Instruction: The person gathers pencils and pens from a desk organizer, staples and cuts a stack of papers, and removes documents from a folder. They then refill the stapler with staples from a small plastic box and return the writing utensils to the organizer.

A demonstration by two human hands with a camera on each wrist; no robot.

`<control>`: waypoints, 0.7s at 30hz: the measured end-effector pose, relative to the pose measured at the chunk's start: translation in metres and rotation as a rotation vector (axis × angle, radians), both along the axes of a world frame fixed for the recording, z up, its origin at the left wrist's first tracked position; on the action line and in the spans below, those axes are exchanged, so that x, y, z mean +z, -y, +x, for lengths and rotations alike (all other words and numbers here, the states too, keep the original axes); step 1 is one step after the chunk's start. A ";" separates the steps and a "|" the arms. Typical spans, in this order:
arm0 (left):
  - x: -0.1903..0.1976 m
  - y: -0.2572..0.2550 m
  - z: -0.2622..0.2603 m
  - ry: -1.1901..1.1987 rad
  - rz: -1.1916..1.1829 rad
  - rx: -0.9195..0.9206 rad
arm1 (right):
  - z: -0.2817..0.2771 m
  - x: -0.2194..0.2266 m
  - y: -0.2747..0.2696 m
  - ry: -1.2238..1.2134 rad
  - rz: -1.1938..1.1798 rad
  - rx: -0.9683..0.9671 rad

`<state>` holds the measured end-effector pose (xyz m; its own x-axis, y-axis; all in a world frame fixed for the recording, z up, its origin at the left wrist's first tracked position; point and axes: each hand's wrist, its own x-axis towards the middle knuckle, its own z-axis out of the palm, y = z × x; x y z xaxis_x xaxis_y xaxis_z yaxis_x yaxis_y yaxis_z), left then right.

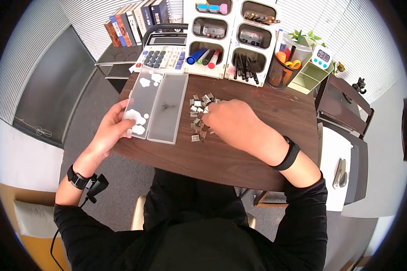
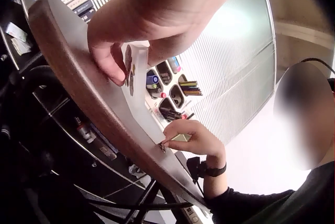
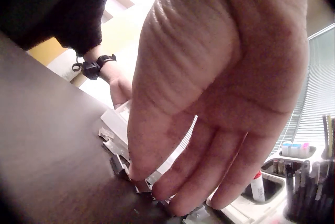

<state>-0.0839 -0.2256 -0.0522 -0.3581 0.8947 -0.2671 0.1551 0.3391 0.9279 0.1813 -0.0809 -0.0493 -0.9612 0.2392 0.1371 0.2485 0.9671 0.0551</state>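
Note:
A frosted plastic case (image 1: 167,108) lies unfolded on the table, its left half marked with white cloud-like patches. My left hand (image 1: 109,124) holds that half by its outer edge, thumb on top and fingers at the side. In the left wrist view the same hand (image 2: 152,25) pinches the case's rim. To the right of the case is a loose pile of small silvery pieces (image 1: 195,114), some with white faces. My right hand (image 1: 235,119) reaches down into the pile, palm facing the right wrist camera. Its thumb and forefinger pinch a small silvery piece (image 2: 162,147).
Behind the case stands a calculator (image 1: 160,56). White organisers (image 1: 230,45) hold markers and black pens, beside a mesh pen cup (image 1: 278,74). A green shelf with a digital timer (image 1: 321,56) is at the back right. The table's curved front edge (image 1: 203,179) runs before my lap.

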 end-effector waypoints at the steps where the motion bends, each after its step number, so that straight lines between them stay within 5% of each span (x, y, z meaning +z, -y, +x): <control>1: -0.002 0.000 -0.002 0.001 0.000 -0.025 | 0.000 -0.001 -0.002 0.003 0.032 -0.014; 21: -0.011 -0.022 -0.022 -0.027 0.091 -0.112 | 0.004 -0.001 -0.019 -0.038 0.077 -0.104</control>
